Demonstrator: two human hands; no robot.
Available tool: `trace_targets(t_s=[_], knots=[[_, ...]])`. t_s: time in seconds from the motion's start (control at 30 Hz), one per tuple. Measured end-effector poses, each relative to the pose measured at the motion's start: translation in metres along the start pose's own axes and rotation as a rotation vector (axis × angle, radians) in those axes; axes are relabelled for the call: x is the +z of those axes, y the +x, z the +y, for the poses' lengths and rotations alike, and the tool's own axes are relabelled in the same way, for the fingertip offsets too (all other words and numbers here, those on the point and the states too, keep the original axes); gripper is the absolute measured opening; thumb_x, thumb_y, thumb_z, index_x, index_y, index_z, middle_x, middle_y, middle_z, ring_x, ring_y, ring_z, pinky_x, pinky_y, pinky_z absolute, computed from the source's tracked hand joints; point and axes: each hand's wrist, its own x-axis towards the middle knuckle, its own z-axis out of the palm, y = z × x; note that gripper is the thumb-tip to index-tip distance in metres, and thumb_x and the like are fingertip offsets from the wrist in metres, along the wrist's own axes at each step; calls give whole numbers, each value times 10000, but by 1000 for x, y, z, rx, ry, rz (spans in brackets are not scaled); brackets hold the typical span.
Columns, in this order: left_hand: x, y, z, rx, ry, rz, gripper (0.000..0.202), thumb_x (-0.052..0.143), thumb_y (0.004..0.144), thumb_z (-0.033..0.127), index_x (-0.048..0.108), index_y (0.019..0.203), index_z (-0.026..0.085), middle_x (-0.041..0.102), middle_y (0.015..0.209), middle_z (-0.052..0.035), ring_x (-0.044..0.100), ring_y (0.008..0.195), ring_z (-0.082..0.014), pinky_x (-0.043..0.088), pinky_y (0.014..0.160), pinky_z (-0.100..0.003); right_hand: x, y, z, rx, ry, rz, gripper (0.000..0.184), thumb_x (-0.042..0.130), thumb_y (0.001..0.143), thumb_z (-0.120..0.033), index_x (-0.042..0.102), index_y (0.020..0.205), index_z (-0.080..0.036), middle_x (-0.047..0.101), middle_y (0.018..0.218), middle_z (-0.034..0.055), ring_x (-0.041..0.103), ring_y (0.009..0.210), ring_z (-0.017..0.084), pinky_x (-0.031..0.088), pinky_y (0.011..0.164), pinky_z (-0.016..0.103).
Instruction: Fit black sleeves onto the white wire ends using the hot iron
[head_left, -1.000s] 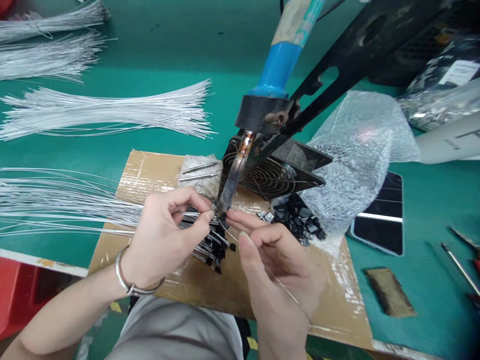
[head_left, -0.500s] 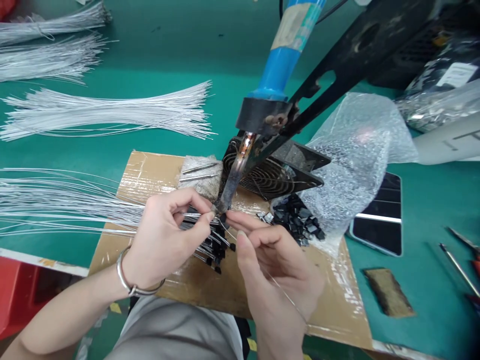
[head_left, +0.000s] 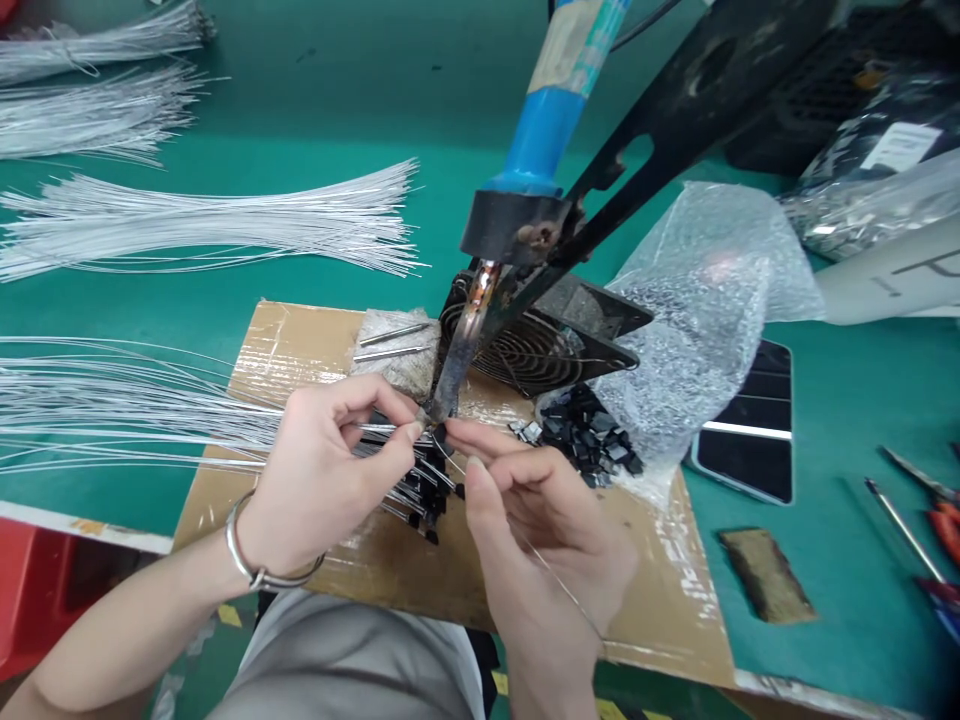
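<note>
My left hand [head_left: 337,450] is closed in a pinch right beside the dark tip of a soldering iron [head_left: 457,355]. What lies between its fingertips is too small and hidden to make out. A thin strand of solder wire [head_left: 561,582] runs through my right hand [head_left: 551,540], whose thumb and fingers close on it. The strand's front end reaches to the iron's tip. Below and behind my left hand, a bundle of white wires [head_left: 142,410] extends from the left, with small black pieces [head_left: 429,500] on their ends.
The iron hangs from a black metal arm [head_left: 660,130] above a fan [head_left: 536,350]. Loose black parts [head_left: 589,430] lie on cardboard [head_left: 660,610], beside a clear bubble bag [head_left: 690,330]. A phone [head_left: 746,430], sponge [head_left: 766,575] and pliers [head_left: 919,475] lie right; another wire bundle [head_left: 217,225] lies behind.
The whole view has shifted slightly, so things appear a little further left. Both hands keep their places at the iron's tip, with the same holds.
</note>
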Motion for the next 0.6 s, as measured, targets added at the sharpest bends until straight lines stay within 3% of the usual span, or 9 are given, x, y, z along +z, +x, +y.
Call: trace_targets(t_s=[0.23, 0.6], knots=[[-1, -2, -1, 5, 7, 5, 81, 683, 804, 204, 701, 730, 178, 775, 811, -50, 723, 770, -201, 487, 608, -279, 1, 0, -1, -1, 17, -2, 204, 710, 933, -117, 633, 783, -232, 841, 1109, 32, 799, 1036, 156, 624, 894, 239], [1, 0, -1, 2, -4, 0, 79, 679, 800, 201, 697, 726, 179, 759, 786, -44, 700, 740, -194, 490, 620, -290, 1, 0, 0, -3, -18, 14, 201, 716, 926, -138, 631, 767, -226, 844, 1098, 65, 809, 989, 193, 638, 837, 281]])
